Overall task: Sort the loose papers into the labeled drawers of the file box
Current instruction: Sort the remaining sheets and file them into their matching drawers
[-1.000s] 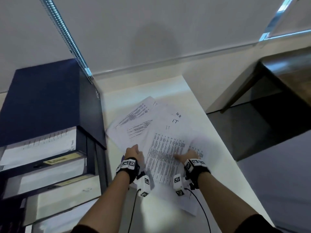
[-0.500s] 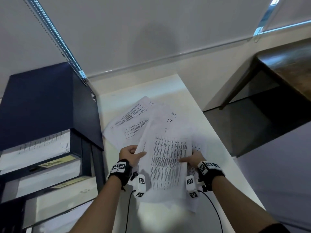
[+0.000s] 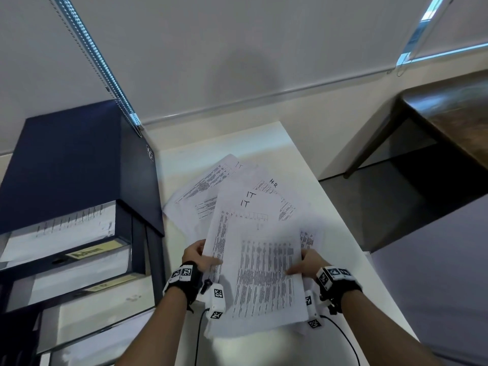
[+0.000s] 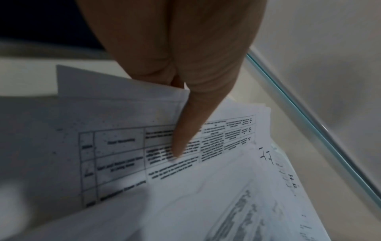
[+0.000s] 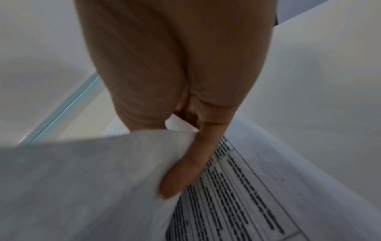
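Note:
On the white table (image 3: pixel 266 138) lies a fanned pile of printed papers (image 3: pixel 208 183), one marked HR (image 3: pixel 274 187). Both hands hold printed sheets (image 3: pixel 264 283) lifted above the pile; a sheet in that bundle is marked IT (image 3: pixel 247 203). My left hand (image 3: pixel 200 256) pinches the left edge, thumb (image 4: pixel 185 130) on top of a table-printed page. My right hand (image 3: pixel 306 262) pinches the right edge, thumb (image 5: pixel 185 171) against the print. The dark blue file box (image 3: pixel 74 159) stands at the left with its drawers pulled out; one label reads Admin (image 3: pixel 88 252).
A second labelled drawer (image 3: pixel 105 285) and lower drawers hold white sheets. A beaded blind chain (image 3: pixel 92 56) hangs over the box's back corner. The table's right edge (image 3: pixel 369 262) drops to dark floor; a dark wooden table (image 3: pixel 449 114) stands far right.
The hands went from resting on the pile to pinching the top sheets at both edges and lifting them toward me. The rest of the pile stayed put.

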